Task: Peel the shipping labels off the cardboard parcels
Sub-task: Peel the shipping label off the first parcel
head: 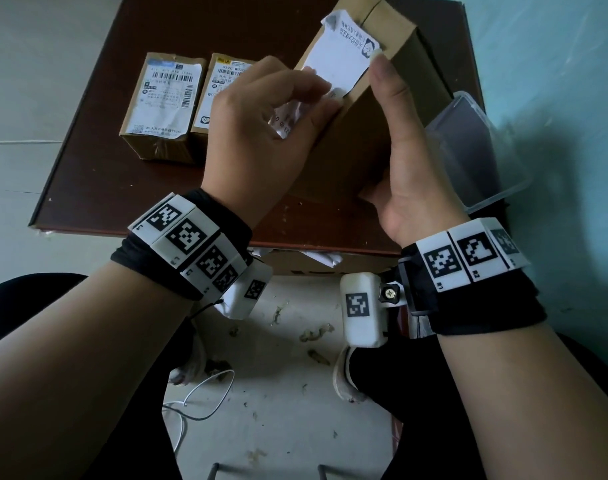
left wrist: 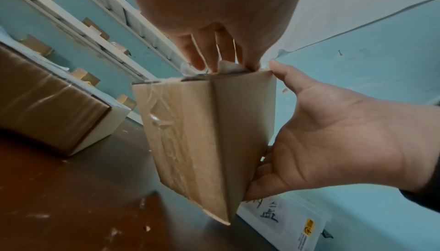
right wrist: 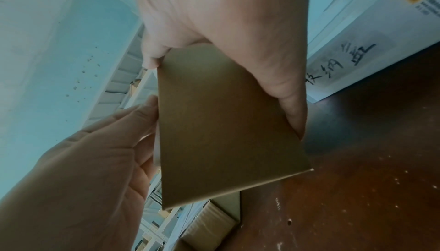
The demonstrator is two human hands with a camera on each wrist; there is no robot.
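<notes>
Mid-peel: right hand (head: pixel 409 157) clasping the parcel (head: pixel 358 133), left hand (head: pixel 261 129) fingers (head: pixel 313 88) pinching the half-lifted label (head: pixel 340 60); next, steady pull away from the pinch.

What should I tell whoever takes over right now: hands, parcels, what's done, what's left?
Left hand: pinching the half-peeled label on the held parcel.
Right hand: gripping that parcel, tilted, its lower end at the table.
Two other parcels lie flat on the table, labels still on.
Done: held label partly lifted and torn, upper part still stuck.
Left: finish this label, then peel the other two.
</notes>
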